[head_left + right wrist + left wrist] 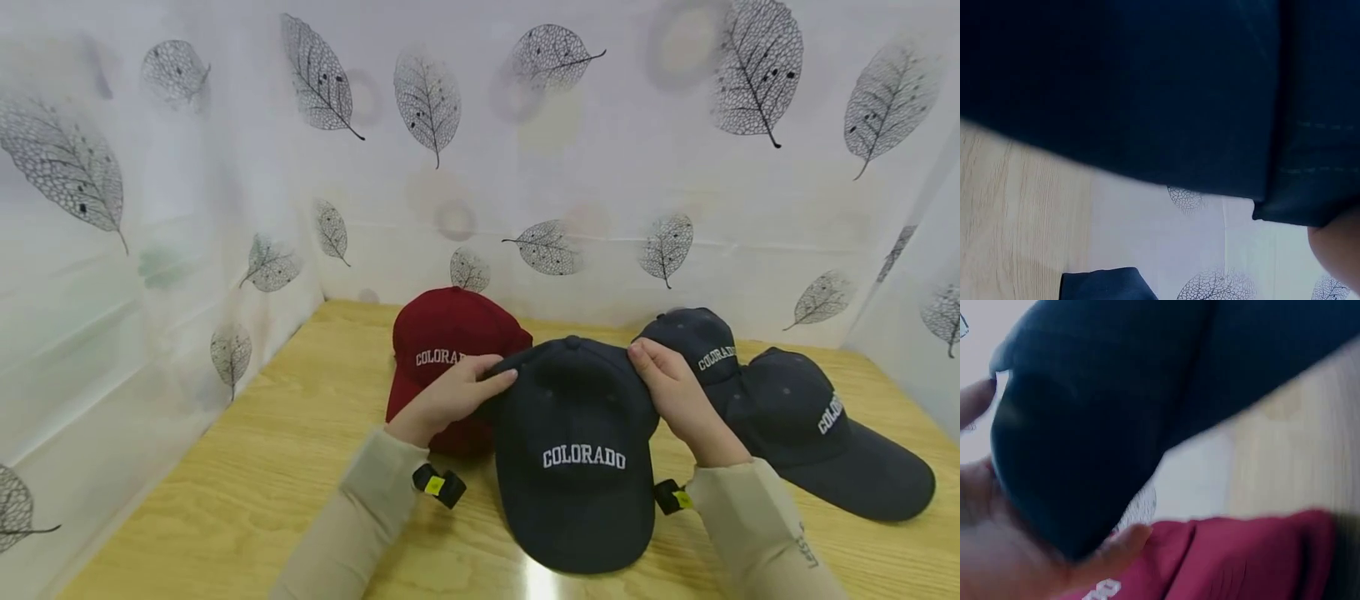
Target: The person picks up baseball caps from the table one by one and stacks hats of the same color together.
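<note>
Navy cap, white COLORADO lettering, one: held up between my two hands, crown uppermost, bill slanting down and toward me. Whether the bill touches the table, I cannot tell.

Left hand, mine: gripping the left side of the crown, thumb toward the front. Right hand, mine: pinching the right side of the crown between thumb and fingers. The hands stand apart, the crown between them.

Red cap, same lettering, one: just beyond my left hand, which covers the end of the word.

Rear dark cap, lettered alike, one: just beyond my right hand.

Outer dark cap, one: to the right of my right hand, bill pointing right and toward me; the two overlap in view.

Left sleeve and right sleeve, pale beige: behind the hands, the right one bearing small letters I cannot fully read.

Left wrist device and right wrist device, black with yellow patches: at the inner cuffs.

Backdrop, pale with dark leaf prints: beyond both hands.
</note>
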Tool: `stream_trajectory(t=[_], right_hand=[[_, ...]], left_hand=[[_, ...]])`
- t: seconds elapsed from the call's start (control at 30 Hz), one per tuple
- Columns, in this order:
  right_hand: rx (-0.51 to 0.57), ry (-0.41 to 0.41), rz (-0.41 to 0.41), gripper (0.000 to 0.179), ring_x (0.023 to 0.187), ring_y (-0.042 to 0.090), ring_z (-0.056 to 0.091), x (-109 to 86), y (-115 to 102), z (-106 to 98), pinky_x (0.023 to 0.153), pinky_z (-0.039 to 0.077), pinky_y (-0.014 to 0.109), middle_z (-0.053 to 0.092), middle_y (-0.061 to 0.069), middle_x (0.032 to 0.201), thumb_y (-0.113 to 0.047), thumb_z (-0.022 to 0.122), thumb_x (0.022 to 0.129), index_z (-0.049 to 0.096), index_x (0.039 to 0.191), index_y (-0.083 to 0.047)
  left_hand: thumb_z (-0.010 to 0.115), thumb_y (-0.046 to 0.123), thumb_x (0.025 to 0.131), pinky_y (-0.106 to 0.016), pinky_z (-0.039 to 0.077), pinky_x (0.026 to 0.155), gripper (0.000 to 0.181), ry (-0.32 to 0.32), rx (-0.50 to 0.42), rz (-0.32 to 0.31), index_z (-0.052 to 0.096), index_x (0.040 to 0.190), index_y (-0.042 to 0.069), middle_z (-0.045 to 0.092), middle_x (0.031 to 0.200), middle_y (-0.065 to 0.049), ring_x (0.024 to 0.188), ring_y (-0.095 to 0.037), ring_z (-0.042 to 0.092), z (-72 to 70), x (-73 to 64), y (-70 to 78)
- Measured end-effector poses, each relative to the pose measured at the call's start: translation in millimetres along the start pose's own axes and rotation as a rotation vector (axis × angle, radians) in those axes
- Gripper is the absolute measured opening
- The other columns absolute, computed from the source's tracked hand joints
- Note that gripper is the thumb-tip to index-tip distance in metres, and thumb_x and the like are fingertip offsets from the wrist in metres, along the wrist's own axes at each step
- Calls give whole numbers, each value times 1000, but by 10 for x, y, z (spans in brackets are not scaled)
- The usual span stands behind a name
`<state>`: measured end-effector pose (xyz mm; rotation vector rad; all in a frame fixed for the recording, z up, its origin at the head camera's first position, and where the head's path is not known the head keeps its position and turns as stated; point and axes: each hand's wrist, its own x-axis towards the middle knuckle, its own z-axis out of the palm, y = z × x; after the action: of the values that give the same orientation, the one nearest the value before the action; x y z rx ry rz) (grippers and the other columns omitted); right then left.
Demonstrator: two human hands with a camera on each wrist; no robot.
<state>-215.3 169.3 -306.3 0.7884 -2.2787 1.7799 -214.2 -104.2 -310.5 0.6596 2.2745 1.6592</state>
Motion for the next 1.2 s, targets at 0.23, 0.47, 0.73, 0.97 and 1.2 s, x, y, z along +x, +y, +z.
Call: stream_trajectory(t=[0.23,0.47,0.73,0.97,1.2], right_hand=[[71,-29,23,27,45,14,42,-7,6,-17,40,36,29,40,-1,57,-14,37,96,47,71,-6],[129,-58,44,29,46,12,45,-2,-11,-5,41,38,26,42,-2,57,-14,35,97,47,71,-9],[76,-141,88,30,49,15,45,-8,-78,34,45,40,27,42,0,59,-19,36,96,47,71,-7],[200,-446,73,29,56,16,48,-22,-92,-24,51,43,30,46,0,65,-11,30,98,52,80,-5],[600,-584,6,33,61,11,49,-18,-96,-24,56,42,24,47,0,70,-5,19,98,50,87,-5]], left_hand=[[38,16,96,-25,45,64,24,-36,-410,106,58,89,6,59,75,-2,65,-14,54,35,-36,18],[36,20,95,-26,45,69,32,21,-488,78,65,83,11,62,75,1,68,-14,55,48,-65,71],[50,21,91,-28,42,68,22,96,-43,48,59,94,1,55,82,-5,76,-19,50,109,-44,149],[41,16,94,-25,40,59,23,15,-319,85,53,80,1,50,70,-4,64,-16,48,139,-62,154],[39,17,95,-24,41,61,25,29,-406,91,53,76,9,50,69,-2,64,-15,48,152,-50,123]])
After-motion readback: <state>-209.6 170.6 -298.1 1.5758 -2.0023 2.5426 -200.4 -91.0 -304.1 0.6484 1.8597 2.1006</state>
